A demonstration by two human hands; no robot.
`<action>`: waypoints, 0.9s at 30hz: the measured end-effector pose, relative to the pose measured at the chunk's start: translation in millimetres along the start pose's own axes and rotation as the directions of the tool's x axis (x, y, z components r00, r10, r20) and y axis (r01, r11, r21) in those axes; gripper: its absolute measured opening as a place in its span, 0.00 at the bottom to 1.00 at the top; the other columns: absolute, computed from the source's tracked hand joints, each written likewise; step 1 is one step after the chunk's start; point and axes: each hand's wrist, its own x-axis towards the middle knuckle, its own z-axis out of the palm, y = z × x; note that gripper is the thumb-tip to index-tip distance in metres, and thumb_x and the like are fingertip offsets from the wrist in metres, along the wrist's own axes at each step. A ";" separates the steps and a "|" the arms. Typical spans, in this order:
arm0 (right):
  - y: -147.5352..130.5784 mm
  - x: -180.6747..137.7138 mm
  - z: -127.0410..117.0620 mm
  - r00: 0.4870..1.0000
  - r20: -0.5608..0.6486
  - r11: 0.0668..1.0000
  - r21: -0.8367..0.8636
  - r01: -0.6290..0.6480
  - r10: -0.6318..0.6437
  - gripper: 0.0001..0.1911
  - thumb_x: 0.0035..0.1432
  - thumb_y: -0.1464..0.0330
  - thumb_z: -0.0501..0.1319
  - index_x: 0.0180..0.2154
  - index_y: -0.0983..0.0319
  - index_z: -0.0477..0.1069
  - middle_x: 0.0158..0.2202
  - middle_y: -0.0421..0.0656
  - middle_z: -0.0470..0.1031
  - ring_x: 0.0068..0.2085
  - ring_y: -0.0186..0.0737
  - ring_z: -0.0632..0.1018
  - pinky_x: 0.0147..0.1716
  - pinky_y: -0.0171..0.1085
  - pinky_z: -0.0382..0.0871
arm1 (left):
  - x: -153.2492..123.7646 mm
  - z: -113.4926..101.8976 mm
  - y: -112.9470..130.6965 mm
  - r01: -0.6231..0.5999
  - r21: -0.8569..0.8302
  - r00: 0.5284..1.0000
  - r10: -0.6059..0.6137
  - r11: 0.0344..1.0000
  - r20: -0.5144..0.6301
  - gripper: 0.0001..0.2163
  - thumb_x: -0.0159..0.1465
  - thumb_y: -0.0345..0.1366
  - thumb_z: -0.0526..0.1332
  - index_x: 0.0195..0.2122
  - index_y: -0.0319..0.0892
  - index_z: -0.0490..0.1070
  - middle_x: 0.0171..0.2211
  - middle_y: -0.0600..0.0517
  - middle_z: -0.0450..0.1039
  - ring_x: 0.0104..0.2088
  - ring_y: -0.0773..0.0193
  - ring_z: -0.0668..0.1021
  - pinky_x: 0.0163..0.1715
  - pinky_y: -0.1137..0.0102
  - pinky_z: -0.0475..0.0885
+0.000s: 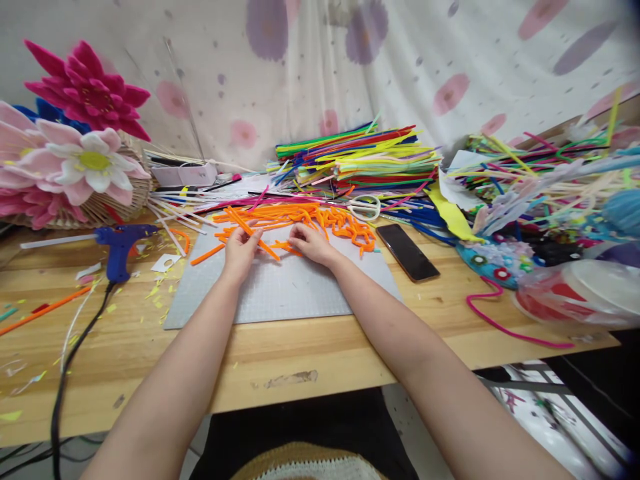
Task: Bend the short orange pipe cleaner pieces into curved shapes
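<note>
My left hand [240, 253] is closed around an orange pipe cleaner [269, 251] that slants down to the right past the fingers. To its right, my right hand [313, 245] has its fingers pinched together at a short orange pipe cleaner [284, 247]; the fingertips partly hide where they meet it. Both hands are over a grey cutting mat [295, 287]. Along the mat's back edge lies a heap of orange pipe cleaners [270, 213], some straight and several at the right bent into zigzags [350, 227].
A blue glue gun [119, 250] with a black cord stands at left, below fluffy flowers [93, 160]. White-handled scissors [365, 207] and a phone [407, 252] lie right of the heap. Bundled coloured pipe cleaners [360, 160] fill the back; a plastic-wrapped tub [585, 293] is at right.
</note>
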 end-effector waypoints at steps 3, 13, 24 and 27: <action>-0.3 0.5 2.2 0.988 -0.125 0.975 0.212 -0.061 0.089 0.06 0.49 0.66 0.56 0.27 0.61 0.59 0.24 0.35 0.63 0.23 0.29 0.66 0.26 0.32 0.61 | -3.1 -0.2 2.4 0.029 0.100 0.990 -0.042 0.995 0.137 0.15 0.48 0.41 0.65 0.36 0.40 0.71 0.21 0.56 0.64 0.18 0.72 0.65 0.15 0.76 0.62; -6.4 4.1 18.6 0.971 -0.151 0.879 0.467 -0.098 0.188 0.11 0.45 0.63 0.60 0.27 0.61 0.59 0.23 0.35 0.65 0.21 0.28 0.69 0.20 0.30 0.62 | -5.6 -2.9 7.0 -0.050 0.280 0.918 -0.066 0.959 0.392 0.13 0.49 0.46 0.63 0.21 0.40 0.69 0.16 0.56 0.62 0.17 0.72 0.64 0.15 0.76 0.58; -11.5 3.3 22.1 0.935 -0.089 0.588 0.796 -0.140 0.343 0.18 0.40 0.71 0.65 0.34 0.60 0.61 0.25 0.34 0.70 0.27 0.29 0.74 0.26 0.31 0.71 | -5.8 1.5 4.8 0.007 0.224 0.925 -0.092 0.975 0.369 0.13 0.49 0.46 0.63 0.23 0.40 0.69 0.15 0.56 0.65 0.16 0.71 0.67 0.16 0.75 0.60; -11.2 3.2 21.8 0.936 -0.085 0.546 0.829 -0.123 0.341 0.17 0.40 0.73 0.65 0.33 0.61 0.61 0.26 0.35 0.72 0.28 0.30 0.75 0.31 0.34 0.73 | -6.0 2.8 5.6 0.040 0.167 0.936 -0.096 0.985 0.338 0.13 0.50 0.46 0.63 0.24 0.40 0.68 0.15 0.56 0.63 0.15 0.72 0.65 0.16 0.75 0.60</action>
